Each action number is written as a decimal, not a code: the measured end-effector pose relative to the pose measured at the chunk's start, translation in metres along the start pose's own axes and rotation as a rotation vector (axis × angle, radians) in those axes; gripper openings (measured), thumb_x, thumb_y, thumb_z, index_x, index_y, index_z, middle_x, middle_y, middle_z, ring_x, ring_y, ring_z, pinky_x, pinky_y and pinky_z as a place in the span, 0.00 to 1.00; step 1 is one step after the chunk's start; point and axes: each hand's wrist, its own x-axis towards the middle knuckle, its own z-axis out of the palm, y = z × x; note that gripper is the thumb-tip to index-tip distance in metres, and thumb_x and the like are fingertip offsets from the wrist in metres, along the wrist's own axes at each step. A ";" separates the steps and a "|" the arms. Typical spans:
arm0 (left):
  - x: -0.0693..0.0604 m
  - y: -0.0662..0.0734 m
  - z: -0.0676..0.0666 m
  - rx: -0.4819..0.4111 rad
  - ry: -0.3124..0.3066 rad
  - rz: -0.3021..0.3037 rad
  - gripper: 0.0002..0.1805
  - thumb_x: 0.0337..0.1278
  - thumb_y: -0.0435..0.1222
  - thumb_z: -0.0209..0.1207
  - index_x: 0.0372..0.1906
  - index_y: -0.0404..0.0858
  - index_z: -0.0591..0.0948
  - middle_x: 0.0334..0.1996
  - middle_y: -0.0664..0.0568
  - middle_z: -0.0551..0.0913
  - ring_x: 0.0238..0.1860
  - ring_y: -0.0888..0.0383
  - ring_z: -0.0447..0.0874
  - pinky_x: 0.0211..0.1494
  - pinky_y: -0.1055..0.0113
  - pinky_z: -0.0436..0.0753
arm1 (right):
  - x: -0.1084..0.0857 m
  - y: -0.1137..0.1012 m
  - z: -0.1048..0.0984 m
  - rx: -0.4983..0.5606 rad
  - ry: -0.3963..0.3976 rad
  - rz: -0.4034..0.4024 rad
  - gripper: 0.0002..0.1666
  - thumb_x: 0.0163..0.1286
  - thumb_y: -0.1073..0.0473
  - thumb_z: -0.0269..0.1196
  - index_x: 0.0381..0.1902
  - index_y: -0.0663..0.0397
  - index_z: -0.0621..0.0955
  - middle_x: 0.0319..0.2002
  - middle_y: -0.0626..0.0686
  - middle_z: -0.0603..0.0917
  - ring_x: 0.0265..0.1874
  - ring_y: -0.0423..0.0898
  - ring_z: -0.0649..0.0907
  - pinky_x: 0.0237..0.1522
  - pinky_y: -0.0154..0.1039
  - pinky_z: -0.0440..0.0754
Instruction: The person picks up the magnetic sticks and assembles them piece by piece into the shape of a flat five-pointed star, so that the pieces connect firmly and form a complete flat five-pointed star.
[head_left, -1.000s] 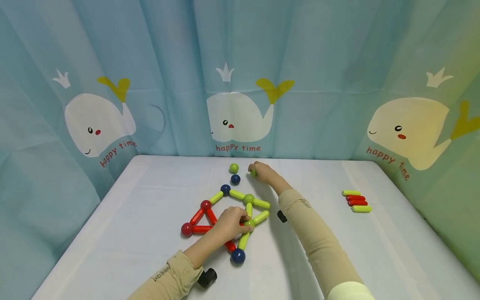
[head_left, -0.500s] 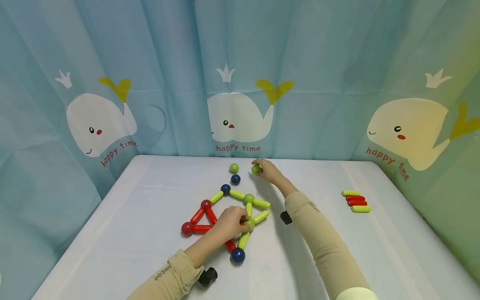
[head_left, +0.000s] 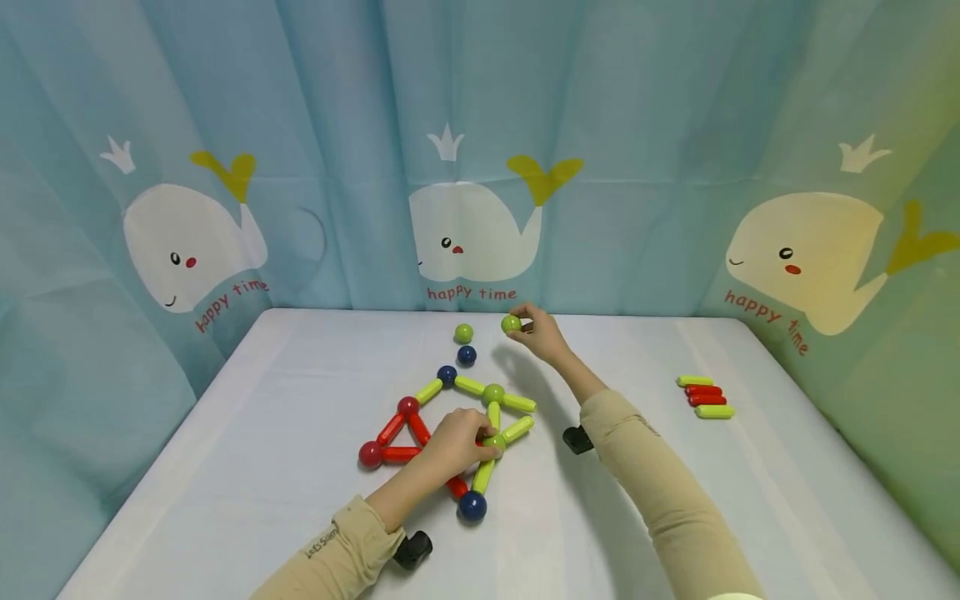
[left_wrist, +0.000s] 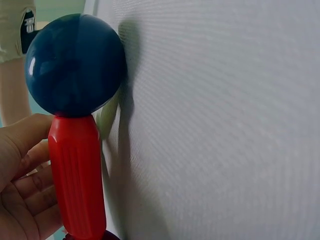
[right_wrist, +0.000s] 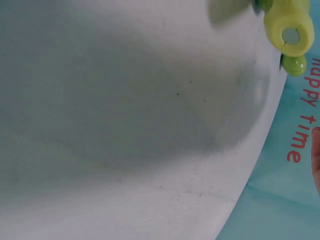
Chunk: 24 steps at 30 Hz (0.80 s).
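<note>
My left hand [head_left: 457,439] pinches a green ball [head_left: 495,446] at the right side of a flat frame of magnetic sticks and balls; its fingers partly cover that ball. In the left wrist view a dark blue ball [left_wrist: 75,65] sits on the end of a red stick [left_wrist: 77,175], with the left hand behind. Near the table's back edge, my right hand [head_left: 546,337] holds another green ball [head_left: 511,324] between thumb and fingers, above the cloth. Only a sliver of that hand [right_wrist: 316,155] shows in the right wrist view, beside a yellow-green stick end [right_wrist: 290,32].
A loose green ball [head_left: 463,333] and a loose blue ball [head_left: 467,356] lie behind the frame. Several sticks, yellow-green [head_left: 715,412] and red [head_left: 705,391], lie in a row at the right. A whale-print curtain [head_left: 360,167] closes off the white table [head_left: 262,517].
My right hand has risen slightly and moved toward the back edge with the green ball, which now shows more fully. The left hand keeps its hold on the frame.
</note>
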 end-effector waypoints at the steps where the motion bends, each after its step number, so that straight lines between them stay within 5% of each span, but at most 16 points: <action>1: 0.000 0.000 0.000 0.002 0.000 0.000 0.10 0.46 0.39 0.70 0.33 0.37 0.85 0.25 0.56 0.81 0.26 0.64 0.71 0.32 0.73 0.71 | -0.002 0.000 0.000 0.005 0.005 -0.008 0.22 0.65 0.66 0.61 0.55 0.68 0.71 0.55 0.68 0.76 0.47 0.62 0.81 0.48 0.48 0.81; 24: 0.001 0.000 0.000 0.011 0.005 -0.016 0.12 0.45 0.40 0.70 0.34 0.38 0.85 0.25 0.56 0.81 0.27 0.65 0.72 0.33 0.73 0.72 | -0.060 -0.008 -0.019 -0.022 -0.019 -0.101 0.21 0.62 0.67 0.63 0.53 0.68 0.75 0.51 0.66 0.79 0.40 0.57 0.83 0.44 0.46 0.82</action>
